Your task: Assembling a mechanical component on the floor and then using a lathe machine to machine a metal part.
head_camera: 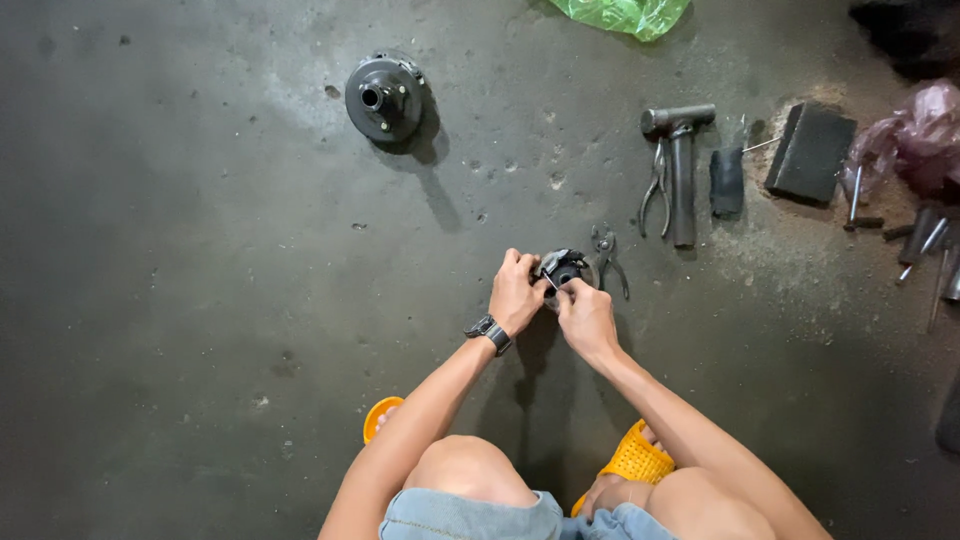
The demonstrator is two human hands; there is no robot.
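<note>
I squat on a dark concrete floor and hold a small round black metal part (563,267) in front of me with both hands. My left hand (516,293), with a wristwatch on the wrist, grips its left side. On the part's near right side sits my right hand (585,315), its fingers pinched at the rim, with a thin light sliver at the fingertips. What that sliver is I cannot tell.
Small pliers (607,256) lie just right of the part. A black hub-like disc (385,96) lies far left. Farther right lie a hammer (681,170), larger pliers (655,187), a black block (811,152), rods and sockets (925,240), plastic bags (625,14).
</note>
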